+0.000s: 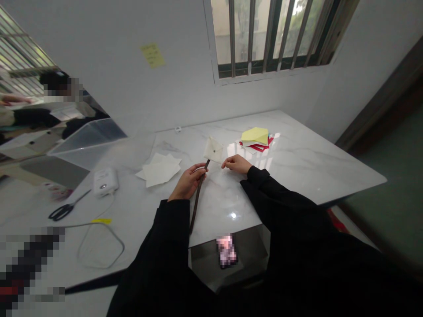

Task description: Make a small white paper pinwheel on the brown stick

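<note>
My left hand (188, 181) grips a thin dark stick (197, 200) that slants down toward the table's front edge. A folded white paper piece (213, 149) is pinned at the stick's top end. My right hand (236, 163) pinches the lower right corner of that paper with its fingertips. Both arms wear black sleeves and hover over the white marble table (297, 167).
White paper sheets (160, 171) lie left of my hands. A stack of yellow, white and red paper (256, 138) sits behind the right hand. Scissors (64, 209), a small white device (105, 181) with its cable and a clear plastic bin (87, 143) lie at the left. Another person sits at the far left.
</note>
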`<state>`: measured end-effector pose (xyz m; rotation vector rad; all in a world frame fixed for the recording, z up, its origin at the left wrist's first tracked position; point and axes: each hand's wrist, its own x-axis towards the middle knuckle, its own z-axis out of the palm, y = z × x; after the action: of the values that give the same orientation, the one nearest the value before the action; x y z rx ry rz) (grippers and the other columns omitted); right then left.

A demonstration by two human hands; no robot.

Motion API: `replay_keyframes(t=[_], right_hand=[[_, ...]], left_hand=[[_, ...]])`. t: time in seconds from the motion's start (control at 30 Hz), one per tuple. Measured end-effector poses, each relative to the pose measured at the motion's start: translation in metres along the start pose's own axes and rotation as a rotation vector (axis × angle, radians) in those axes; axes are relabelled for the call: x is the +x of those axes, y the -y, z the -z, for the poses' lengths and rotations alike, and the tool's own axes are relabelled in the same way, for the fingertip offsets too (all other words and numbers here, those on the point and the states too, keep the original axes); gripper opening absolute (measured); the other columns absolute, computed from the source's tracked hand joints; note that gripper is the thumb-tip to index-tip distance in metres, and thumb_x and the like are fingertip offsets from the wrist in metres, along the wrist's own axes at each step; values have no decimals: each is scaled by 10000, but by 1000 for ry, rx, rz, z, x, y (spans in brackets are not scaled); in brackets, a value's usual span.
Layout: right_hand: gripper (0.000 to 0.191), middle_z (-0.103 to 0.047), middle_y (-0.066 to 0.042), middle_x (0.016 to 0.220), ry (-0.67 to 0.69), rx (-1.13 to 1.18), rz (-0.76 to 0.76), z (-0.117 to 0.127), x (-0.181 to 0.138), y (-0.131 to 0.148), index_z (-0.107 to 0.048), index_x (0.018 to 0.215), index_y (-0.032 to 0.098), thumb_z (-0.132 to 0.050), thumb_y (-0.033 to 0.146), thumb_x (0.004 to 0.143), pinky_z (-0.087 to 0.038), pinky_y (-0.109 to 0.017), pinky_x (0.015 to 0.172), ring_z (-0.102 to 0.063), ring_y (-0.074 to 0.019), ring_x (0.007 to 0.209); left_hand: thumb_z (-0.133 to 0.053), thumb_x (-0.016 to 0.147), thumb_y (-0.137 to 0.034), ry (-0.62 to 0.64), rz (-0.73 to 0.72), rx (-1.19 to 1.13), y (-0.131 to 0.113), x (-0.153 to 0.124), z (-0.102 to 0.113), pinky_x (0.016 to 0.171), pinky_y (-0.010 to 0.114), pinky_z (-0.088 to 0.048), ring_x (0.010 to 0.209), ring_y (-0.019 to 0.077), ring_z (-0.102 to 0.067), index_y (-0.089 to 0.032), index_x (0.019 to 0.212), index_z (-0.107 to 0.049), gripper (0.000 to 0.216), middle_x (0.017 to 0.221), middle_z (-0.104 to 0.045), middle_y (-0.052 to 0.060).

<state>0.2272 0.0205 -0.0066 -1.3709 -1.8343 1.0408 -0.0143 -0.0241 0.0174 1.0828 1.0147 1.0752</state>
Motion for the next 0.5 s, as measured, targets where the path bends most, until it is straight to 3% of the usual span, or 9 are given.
replay_keyframes(t=[0.5], right_hand=[[304,-597,21,580,-3,-26,3,-1,-1,4,-843,970,130,-574,204,849,-372,-234,619,-474,-104,555]], left_hand=[[-912,641,-319,-5,-7,6,1,1,0,736,266,-470,752,120,-600,-150,1024,-735,454,896,-726,36]])
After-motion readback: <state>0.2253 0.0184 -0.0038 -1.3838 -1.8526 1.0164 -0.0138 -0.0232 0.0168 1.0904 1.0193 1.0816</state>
